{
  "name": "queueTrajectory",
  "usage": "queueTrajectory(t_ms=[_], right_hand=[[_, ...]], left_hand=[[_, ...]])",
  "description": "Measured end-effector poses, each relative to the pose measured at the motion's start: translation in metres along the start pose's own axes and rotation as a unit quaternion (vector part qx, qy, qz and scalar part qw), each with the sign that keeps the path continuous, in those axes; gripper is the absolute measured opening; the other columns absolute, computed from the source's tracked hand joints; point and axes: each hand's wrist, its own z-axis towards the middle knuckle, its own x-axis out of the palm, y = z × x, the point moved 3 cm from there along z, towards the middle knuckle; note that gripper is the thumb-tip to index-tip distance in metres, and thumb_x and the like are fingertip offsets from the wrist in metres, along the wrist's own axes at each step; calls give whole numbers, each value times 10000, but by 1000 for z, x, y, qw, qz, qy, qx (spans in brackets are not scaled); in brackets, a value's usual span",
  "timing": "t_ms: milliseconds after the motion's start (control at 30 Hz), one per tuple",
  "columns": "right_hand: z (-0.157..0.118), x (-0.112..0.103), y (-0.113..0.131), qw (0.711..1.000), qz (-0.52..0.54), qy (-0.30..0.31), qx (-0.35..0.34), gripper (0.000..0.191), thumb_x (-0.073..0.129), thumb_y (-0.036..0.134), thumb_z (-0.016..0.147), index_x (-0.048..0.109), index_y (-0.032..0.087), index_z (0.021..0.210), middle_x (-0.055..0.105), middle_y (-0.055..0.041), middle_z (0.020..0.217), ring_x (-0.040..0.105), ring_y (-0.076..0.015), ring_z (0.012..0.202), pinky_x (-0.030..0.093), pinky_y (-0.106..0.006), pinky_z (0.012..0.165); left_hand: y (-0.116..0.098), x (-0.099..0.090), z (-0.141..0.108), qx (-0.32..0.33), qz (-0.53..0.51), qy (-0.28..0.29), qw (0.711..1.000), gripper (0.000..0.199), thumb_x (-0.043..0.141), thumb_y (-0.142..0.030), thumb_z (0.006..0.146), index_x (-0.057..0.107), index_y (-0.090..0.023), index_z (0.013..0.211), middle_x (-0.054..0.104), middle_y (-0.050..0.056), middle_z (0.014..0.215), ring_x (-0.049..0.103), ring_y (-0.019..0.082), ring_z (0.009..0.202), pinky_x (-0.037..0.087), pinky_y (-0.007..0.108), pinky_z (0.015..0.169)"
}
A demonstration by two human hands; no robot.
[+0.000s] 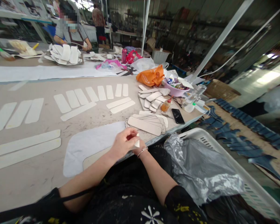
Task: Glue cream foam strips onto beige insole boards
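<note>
The left hand (124, 140) pinched a small white piece (137, 142) close against the partly hidden right hand (141, 146), near the edge of the surface (37, 182). Just beyond lay a stack of pale pieces (144, 124), with a phone (178, 116) and a red-capped bottle (165, 106) past it. A white basket (191, 133) with grey plastic (200, 168) stood to the right; a co-worker (76, 35) was across the surface.
</note>
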Motion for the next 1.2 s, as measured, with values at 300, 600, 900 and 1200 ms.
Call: queueTrajectory(t_ms=[300,600,900,1200], right_hand=[[-4,7,-6,999,-5,28,17,282,547,459,823,673,211,777,697,-45,801,632,-182,794,422,-256,693],[-4,7,-3,999,-35,31,19,294,506,436,858,670,197,807,697,-64,834,634,-194,828,420,-262,706],[-2,7,2,997,-66,37,10,284,471,356,886,666,151,906,698,-123,903,641,-226,891,436,-290,761],[-3,6,3,997,-67,30,8,275,457,342,892,660,157,890,698,-109,888,637,-216,879,425,-277,745]], left_hand=[[94,-153,-99,-185,111,-255,943,453,689,-526,596,576,-183,870,594,-15,720,538,137,638,437,252,582],[121,-165,-116,-208,257,-267,905,448,571,-575,664,574,-206,918,614,17,821,557,163,660,476,303,660],[143,-165,-107,-235,341,-214,885,397,490,-534,732,532,-227,980,655,24,861,633,190,680,482,318,715],[143,-166,-97,-242,371,-174,880,335,460,-509,776,514,-250,981,673,20,929,641,173,639,469,305,708]])
